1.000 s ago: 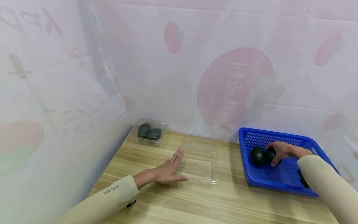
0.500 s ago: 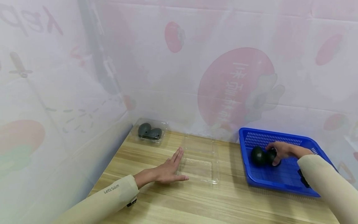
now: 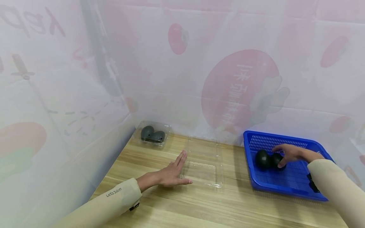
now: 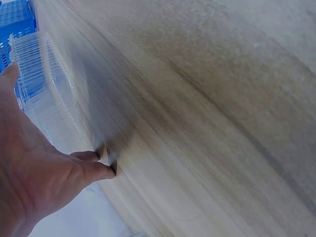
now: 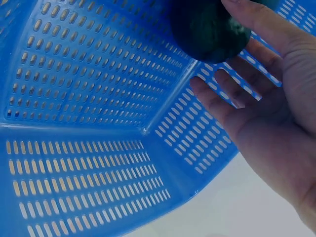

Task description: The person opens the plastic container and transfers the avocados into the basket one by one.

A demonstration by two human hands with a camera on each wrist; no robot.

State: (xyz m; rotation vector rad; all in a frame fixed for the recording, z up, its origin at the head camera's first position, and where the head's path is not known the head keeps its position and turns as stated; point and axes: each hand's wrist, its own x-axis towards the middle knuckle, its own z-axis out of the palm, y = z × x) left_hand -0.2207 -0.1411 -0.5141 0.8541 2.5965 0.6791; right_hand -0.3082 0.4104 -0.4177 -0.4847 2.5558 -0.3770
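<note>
Inside the blue basket [image 3: 288, 183], near its back wall, the right hand [image 3: 289, 153] curls its fingers over one of two dark avocados [image 3: 276, 160] – a partial grip, not yet lifted. Left of the basket, the left hand [image 3: 171, 173] lies flat with straight fingers against the edge of the open clear clamshell [image 3: 203, 172], steadying it. To do this well, the fingers should wrap fully under the fruit before lifting – and the left hand should keep the clamshell from sliding
</note>
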